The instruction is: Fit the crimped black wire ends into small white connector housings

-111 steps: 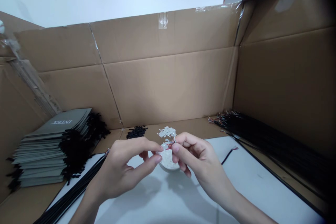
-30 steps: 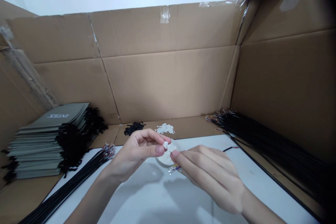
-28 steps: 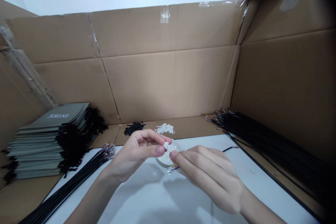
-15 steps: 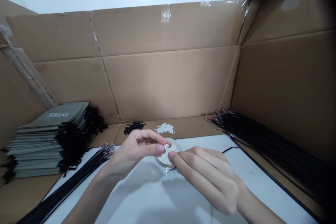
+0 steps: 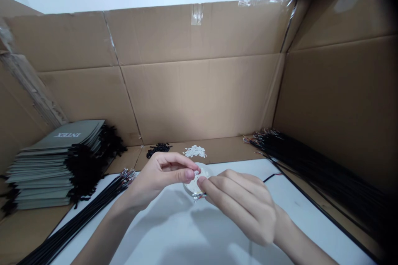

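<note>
Two hands [image 5: 163,174] [image 5: 242,203] hold one white piece [image 5: 196,172] and several wires [image 5: 199,195] near one bowl [image 5: 188,189].

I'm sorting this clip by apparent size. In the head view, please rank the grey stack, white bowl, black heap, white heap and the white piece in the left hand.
1. Grey stack
2. White bowl, partly hidden
3. Black heap and white heap: too alike to rank
4. White piece in the left hand

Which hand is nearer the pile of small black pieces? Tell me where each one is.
Left. The left hand is just in front of the pile of small black pieces; the right hand is farther off, lower and to the right in the view.
</note>
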Motion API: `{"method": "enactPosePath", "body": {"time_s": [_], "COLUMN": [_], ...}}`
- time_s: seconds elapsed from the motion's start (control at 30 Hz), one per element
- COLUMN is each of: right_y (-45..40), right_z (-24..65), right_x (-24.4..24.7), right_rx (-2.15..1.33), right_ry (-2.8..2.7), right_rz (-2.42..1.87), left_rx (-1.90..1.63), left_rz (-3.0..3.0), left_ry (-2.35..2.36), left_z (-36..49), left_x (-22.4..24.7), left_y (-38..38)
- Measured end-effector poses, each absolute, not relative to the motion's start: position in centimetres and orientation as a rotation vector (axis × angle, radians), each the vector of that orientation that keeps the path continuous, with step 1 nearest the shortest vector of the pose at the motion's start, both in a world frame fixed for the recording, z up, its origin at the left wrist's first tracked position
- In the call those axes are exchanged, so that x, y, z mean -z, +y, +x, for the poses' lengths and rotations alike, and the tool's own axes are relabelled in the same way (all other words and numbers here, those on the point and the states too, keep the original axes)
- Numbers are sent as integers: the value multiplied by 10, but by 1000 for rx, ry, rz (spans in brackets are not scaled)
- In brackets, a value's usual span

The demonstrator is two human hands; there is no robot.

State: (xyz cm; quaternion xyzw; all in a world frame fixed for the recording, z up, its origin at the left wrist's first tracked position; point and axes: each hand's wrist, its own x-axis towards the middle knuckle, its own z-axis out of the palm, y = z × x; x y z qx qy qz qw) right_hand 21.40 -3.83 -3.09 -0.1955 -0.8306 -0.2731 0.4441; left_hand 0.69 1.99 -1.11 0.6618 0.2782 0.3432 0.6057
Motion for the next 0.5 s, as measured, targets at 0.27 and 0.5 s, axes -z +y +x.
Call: {"method": "enactPosePath", "body": {"time_s": [0.27,0.5], "right_y": [-29,-28], "right_z": [210,206], "right_x": [41,37], "right_rx": [619,292], "right_ry": [-1978,-1883], "right_rz": [-494,-534], "left_rx": [-827,-886], "left_rz": [1599,1560], "left_ry": [620,575], "left_z": [10,12], "left_x": [11,14], "left_y": [16,13]}}
